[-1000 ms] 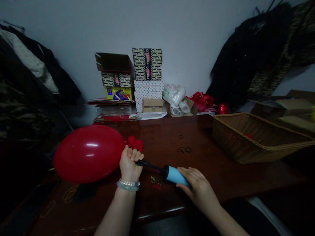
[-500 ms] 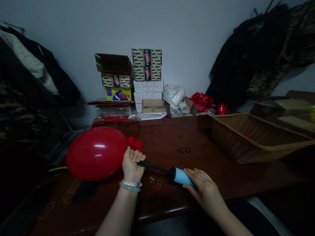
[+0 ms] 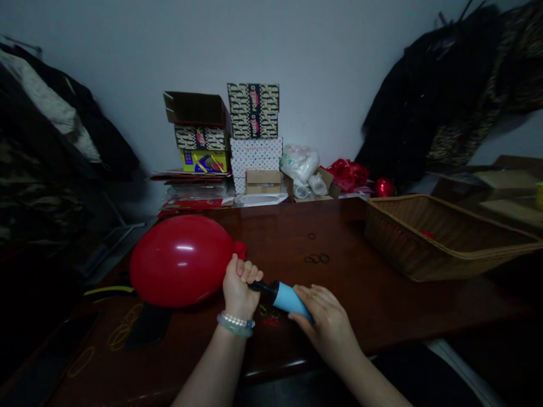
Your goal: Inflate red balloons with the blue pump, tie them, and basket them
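A big red balloon [image 3: 180, 263], blown up, lies on its side at the left of the table. My left hand [image 3: 241, 285], with bracelets at the wrist, is closed round the balloon's neck and the black nozzle end of a hand pump. The neck itself is hidden in the fist. My right hand [image 3: 324, 319] grips the light blue barrel of the balloon pump [image 3: 291, 299], its fingers laid over the far end. Only a short black piece of the pump shows between the two hands. Behind my left hand some red material [image 3: 240, 249] is partly covered.
Small coloured rubber bands [image 3: 270, 322] lie under the pump, black ones [image 3: 318, 259] farther back. Yellow bands [image 3: 123, 330] lie near a dark flat object [image 3: 147, 326] at left. A wicker basket [image 3: 407, 260] stands right. Stacked boxes [image 3: 254, 113] line the wall.
My right hand has pushed the blue barrel left towards my left hand, so less black rod shows. The left hand and the balloon have shifted a little to the right.
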Action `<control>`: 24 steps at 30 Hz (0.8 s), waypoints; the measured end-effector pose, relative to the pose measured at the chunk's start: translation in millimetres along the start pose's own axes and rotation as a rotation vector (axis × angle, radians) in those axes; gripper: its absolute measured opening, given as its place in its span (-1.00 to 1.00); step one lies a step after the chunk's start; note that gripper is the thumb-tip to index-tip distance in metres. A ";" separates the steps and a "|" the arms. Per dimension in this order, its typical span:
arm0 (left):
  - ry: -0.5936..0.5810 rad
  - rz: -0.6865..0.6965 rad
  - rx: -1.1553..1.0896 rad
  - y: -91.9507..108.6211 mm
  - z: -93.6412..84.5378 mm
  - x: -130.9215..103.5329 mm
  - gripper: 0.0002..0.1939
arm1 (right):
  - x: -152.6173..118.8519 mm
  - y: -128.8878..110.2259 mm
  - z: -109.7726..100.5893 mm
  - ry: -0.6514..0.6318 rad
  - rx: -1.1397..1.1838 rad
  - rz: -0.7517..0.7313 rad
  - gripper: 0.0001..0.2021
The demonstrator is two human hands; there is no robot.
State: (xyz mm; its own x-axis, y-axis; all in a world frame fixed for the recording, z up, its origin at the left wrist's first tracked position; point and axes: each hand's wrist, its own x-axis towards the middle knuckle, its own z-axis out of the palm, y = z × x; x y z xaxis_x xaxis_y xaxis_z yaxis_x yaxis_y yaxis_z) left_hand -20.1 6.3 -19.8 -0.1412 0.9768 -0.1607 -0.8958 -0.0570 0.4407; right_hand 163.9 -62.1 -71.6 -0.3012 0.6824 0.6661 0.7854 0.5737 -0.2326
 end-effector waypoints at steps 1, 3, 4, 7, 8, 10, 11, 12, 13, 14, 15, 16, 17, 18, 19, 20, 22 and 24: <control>0.001 0.001 0.003 -1.0 -0.3 -0.5 -0.53 | 0.9 -1.3 1.1 0.002 0.007 0.003 -0.63; 0.000 0.005 0.010 -2.4 -1.0 -1.2 -0.53 | 1.0 -2.4 2.8 0.007 0.017 0.011 -0.62; 0.000 0.006 0.015 -2.6 -1.1 -1.3 -0.53 | 0.4 -2.4 3.1 0.006 0.021 0.017 -0.62; 0.009 0.008 0.029 -1.5 -0.7 -1.3 -0.52 | -2.2 -1.2 2.2 -0.017 0.027 0.028 -0.60; 0.014 0.006 0.032 -0.7 -0.3 -1.1 -0.52 | -3.0 -0.5 1.2 -0.024 0.028 0.024 -0.60; 0.018 0.003 0.034 1.6 0.2 -0.5 -0.52 | -4.6 1.6 -1.7 -0.034 0.025 0.010 -0.59; 0.014 0.004 0.034 3.1 0.3 -0.1 -0.52 | -5.7 3.2 -3.4 -0.033 0.022 0.003 -0.59; 0.008 0.008 0.034 4.6 0.2 0.5 -0.52 | -7.1 5.1 -5.1 -0.031 0.017 -0.002 -0.60; 0.001 0.013 0.033 6.2 0.0 1.3 -0.52 | -8.9 7.5 -6.8 -0.030 0.011 -0.004 -0.60; -0.002 0.020 0.031 8.0 -0.2 2.2 -0.51 | -11.1 10.3 -8.4 -0.029 0.006 -0.004 -0.60; -0.002 0.029 0.029 9.8 -0.5 3.2 -0.52 | -13.7 13.3 -10.0 -0.030 0.002 -0.002 -0.59; 0.000 0.036 0.026 11.6 -0.9 4.3 -0.52 | -16.6 16.4 -11.6 -0.032 -0.001 0.000 -0.59; 0.005 0.039 0.023 13.5 -1.1 5.4 -0.52 | -19.7 19.6 -13.3 -0.036 -0.003 0.003 -0.59; 0.011 0.043 0.018 15.4 -1.4 6.6 -0.53 | -22.7 22.8 -15.0 -0.042 -0.005 0.006 -0.59; 0.016 0.045 0.012 17.4 -1.7 7.7 -0.53 | -25.6 25.8 -16.8 -0.048 -0.006 0.007 -0.59; 0.018 0.046 0.006 19.4 -2.0 8.7 -0.54 | -28.2 28.5 -18.8 -0.055 -0.008 0.006 -0.59; 0.017 0.050 -0.003 23.2 -2.5 10.4 -0.54 | -32.4 33.3 -23.1 -0.067 -0.014 0.007 -0.59; 0.013 0.056 -0.007 26.3 -3.0 11.6 -0.54 | -35.0 37.1 -27.4 -0.076 -0.020 0.014 -0.58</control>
State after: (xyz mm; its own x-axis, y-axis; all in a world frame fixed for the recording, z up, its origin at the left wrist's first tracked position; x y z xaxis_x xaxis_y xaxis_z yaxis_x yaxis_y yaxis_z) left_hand -46.5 15.5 -12.7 -0.1963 0.9693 -0.1477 -0.8896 -0.1127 0.4427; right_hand 218.4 -77.1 -84.1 -0.3293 0.7232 0.6071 0.8001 0.5551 -0.2272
